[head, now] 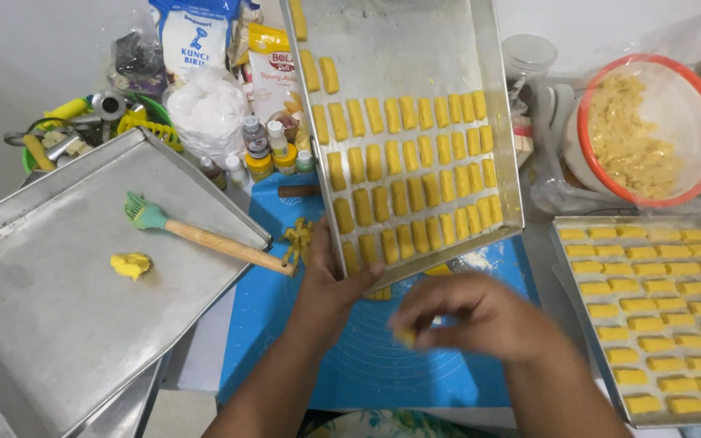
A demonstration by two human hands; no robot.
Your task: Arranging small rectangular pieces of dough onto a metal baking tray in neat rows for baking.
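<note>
Two metal trays hold rows of small yellow oblong dough pieces. The central rectangular aluminium baking tray [415,49] is tilted, its near edge lifted off the blue silicone rolling mat [367,357]. It is propped by the left hand [330,284], whose thumb and fingers are clamped on the tray's lower-left rim. The tilt looks meant to bring the unfilled near strip within reach, w/ the far rows already packed.

The right hand [472,316] is held just below that rim, over the mat. Its fingers are curled in a pinch around a small yellow dough piece [404,336], which is blurred, so the exact grip can't be told. The piece is thus between fingertips, close to the tray's near edge and not yet on it.

A second flat aluminium tray at the right [565,268] lies level and is nearly filled w/ the same yellow pieces [651,316], set aside within arm's reach. A wide empty steel tray at the left [50,324] carries only a lump of yellow dough [130,264] and a green silicone brush with a wooden handle [204,235], the handle overhanging the rim toward the mat. A white bowl with an orange rim [651,126], covered in clear film, holds crumbly pale filling at the upper right. Small bottles [273,150], flour bags [196,32] and a tied plastic bag are crowded behind.
</note>
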